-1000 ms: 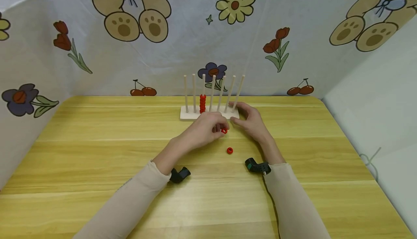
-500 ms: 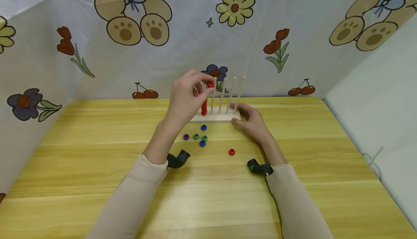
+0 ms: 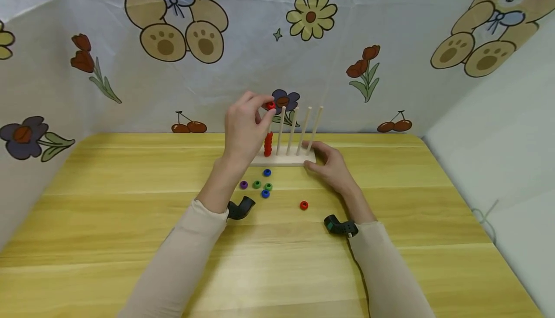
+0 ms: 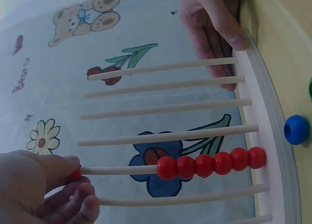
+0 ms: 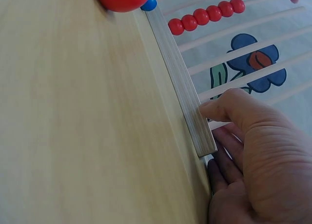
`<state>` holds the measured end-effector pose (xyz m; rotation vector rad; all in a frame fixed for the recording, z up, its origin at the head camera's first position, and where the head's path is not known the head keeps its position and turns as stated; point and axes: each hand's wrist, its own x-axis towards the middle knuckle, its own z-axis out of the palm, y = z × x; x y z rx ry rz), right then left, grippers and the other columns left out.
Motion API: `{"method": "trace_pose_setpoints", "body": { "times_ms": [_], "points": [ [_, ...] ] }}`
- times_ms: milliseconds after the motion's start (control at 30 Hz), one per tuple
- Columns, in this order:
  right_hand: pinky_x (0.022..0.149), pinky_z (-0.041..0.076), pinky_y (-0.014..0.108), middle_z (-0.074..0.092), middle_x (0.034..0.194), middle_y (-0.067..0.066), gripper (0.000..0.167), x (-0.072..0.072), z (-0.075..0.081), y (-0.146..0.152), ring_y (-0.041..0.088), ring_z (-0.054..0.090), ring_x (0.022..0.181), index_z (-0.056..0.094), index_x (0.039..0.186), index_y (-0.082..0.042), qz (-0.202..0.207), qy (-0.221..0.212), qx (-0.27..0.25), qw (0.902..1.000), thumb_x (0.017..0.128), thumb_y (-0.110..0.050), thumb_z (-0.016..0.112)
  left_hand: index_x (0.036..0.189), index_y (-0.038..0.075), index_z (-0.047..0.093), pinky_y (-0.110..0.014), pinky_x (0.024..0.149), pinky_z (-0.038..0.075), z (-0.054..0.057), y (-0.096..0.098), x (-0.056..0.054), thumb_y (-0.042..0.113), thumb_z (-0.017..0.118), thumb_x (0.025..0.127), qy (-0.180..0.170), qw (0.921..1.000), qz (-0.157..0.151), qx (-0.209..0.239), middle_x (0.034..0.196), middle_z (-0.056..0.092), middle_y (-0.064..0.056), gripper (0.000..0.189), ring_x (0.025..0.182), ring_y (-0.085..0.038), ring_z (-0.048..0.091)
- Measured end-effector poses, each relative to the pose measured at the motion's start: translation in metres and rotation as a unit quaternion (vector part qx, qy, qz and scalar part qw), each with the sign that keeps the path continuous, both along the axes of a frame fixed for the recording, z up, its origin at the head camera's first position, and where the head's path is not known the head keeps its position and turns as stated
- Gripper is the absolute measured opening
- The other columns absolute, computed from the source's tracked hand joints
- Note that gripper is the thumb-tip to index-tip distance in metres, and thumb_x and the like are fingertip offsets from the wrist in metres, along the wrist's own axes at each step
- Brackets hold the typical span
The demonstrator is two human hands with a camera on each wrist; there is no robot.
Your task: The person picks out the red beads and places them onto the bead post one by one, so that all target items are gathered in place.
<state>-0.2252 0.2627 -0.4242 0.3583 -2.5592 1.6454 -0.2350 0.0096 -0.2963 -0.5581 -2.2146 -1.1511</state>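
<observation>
Between thumb and fingertips my left hand [image 3: 244, 130] pinches a red bead [image 4: 74, 174] at the top end of a wooden peg. That same peg carries a stack of several red beads [image 4: 204, 165] at its base. The peg belongs to a pale wooden peg rack [image 3: 284, 160], whose left part is hidden behind the left hand in the head view. At the rack's right end, my right hand [image 3: 331, 167] grips the base, thumb on the front edge and fingers behind. In the right wrist view the thumb [image 5: 229, 107] lies against the base.
In front of the rack lie loose beads: blue ones [image 3: 267, 172], green ones [image 3: 257, 184] and a purple one [image 3: 244, 184]. One loose red bead [image 3: 304, 205] sits nearer, to the right. A patterned cloth [image 3: 243, 29] hangs behind the table [image 3: 277, 270].
My left hand has lifted the red bead from the table front up to the peg's top, uncovering the loose beads. The right hand stays on the rack's end.
</observation>
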Motion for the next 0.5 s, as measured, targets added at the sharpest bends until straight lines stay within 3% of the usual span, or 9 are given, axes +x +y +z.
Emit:
{"method": "trace_pose_setpoints", "body": {
  "times_ms": [233,367,500],
  "points": [
    [0.125,0.034,0.046,0.059,0.151,0.016,0.05,0.002,0.0,0.001,0.027,0.047,0.149,0.062,0.143,-0.001,-0.007,-0.005,-0.003,1.0,0.095,0.001,0.073,0.123,0.004,0.077,-0.03,0.06,0.041,-0.004,0.002,0.0,0.015,0.078,0.097,0.013,0.9999,0.002,0.004,0.112,0.072,-0.01,0.028,0.062,-0.018,0.052],
    [0.124,0.035,0.047,0.058,0.151,0.018,0.05,0.001,-0.001,-0.001,0.027,0.047,0.149,0.062,0.143,0.0,-0.002,-0.002,0.001,1.0,0.094,0.0,0.074,0.118,0.003,0.078,-0.03,0.06,0.041,-0.008,-0.001,0.002,0.016,0.077,0.098,0.065,0.9977,-0.009,0.014,0.108,0.071,-0.012,0.024,0.062,-0.018,0.051],
    [0.124,0.034,0.046,0.059,0.151,0.018,0.049,0.002,0.001,-0.001,0.027,0.047,0.148,0.063,0.142,-0.001,-0.002,-0.003,0.002,1.0,0.095,-0.002,0.074,0.108,0.001,0.078,-0.029,0.058,0.043,-0.013,0.0,0.005,0.013,0.076,0.098,0.117,0.9916,-0.051,0.021,0.095,0.069,-0.013,0.016,0.061,-0.019,0.053]
  ]
}}
